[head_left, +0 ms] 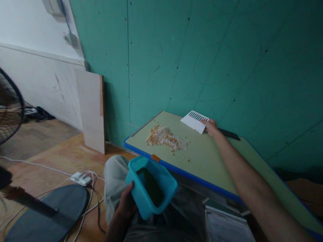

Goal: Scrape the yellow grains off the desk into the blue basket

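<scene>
My left hand (pixel 127 203) grips a blue plastic container (pixel 151 186) over my lap, just below the table's near edge; dark green grains lie inside it. My right hand (pixel 210 127) reaches across the table and pinches the corner of a white card with slots (pixel 194 120) at the far side near the wall. A heap of yellow kernels mixed with pale grains (pixel 165 137) lies on the green tabletop, left of the card.
The green table with blue rim (pixel 181 172) stands against a teal wall. A dark flat object (pixel 228 134) lies behind my right wrist. A wooden board (pixel 92 111) leans at the left. A fan (pixel 10 107), its round base (pixel 47 211), cables and a power strip (pixel 81 178) occupy the floor.
</scene>
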A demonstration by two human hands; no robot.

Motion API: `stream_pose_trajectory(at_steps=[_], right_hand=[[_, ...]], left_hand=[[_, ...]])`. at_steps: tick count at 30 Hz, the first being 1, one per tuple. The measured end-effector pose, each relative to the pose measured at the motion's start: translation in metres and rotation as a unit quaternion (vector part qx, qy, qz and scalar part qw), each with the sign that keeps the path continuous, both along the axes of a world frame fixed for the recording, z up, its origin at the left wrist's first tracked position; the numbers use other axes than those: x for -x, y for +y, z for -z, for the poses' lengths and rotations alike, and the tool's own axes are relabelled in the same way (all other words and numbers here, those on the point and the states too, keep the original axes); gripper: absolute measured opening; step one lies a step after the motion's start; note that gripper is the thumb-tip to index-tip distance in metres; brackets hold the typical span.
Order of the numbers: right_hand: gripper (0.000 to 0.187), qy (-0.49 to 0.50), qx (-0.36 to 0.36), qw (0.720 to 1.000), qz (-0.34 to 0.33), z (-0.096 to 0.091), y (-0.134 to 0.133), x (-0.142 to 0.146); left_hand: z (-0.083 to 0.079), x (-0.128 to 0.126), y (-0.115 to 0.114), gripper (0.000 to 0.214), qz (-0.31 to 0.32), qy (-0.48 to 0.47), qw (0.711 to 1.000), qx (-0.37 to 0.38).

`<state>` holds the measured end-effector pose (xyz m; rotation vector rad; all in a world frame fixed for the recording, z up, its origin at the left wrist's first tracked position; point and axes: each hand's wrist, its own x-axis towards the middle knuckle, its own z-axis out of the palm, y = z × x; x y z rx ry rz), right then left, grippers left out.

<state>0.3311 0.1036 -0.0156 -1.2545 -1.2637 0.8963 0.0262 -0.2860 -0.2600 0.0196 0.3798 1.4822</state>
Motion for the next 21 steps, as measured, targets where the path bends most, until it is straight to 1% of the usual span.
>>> stream_pose_trajectory(at_steps=[3, 5, 7, 11, 13, 15, 18, 21], right_hand=[[0.014, 0.008, 0.015, 0.999, -0.041, 0.009, -0.006, 0.026], [0.014, 0.013, 0.018, 0.998, -0.057, 0.012, -0.009, 0.042], [0.014, 0.016, 0.02, 0.997, -0.072, 0.014, -0.01, 0.059], [0.018, 0.018, 0.018, 0.994, -0.108, 0.016, -0.008, 0.097], [0.019, 0.016, 0.02, 0.992, -0.123, 0.017, -0.006, 0.116], [0.018, 0.011, 0.027, 0.991, -0.134, 0.016, -0.004, 0.132], [0.015, -0.004, 0.047, 0.989, -0.142, 0.014, -0.002, 0.145], [0.013, -0.025, 0.066, 0.986, -0.151, 0.01, -0.001, 0.145]], left_hand=[[-0.002, -0.002, 0.0, 0.08, -0.03, 0.012, 0.998, 0.05], [-0.001, -0.002, 0.001, 0.081, -0.028, 0.01, 0.998, 0.056], [0.002, -0.001, 0.001, 0.08, -0.014, 0.01, 0.999, 0.042], [0.006, -0.001, 0.002, 0.078, 0.016, 0.023, 1.0, -0.012], [0.005, -0.001, 0.002, 0.08, 0.03, 0.034, 0.998, -0.032], [0.003, -0.003, 0.003, 0.085, 0.036, 0.046, 0.998, -0.036], [0.002, -0.004, 0.004, 0.093, 0.036, 0.055, 0.998, -0.026], [0.0, -0.006, 0.003, 0.098, 0.031, 0.055, 0.998, -0.027]])
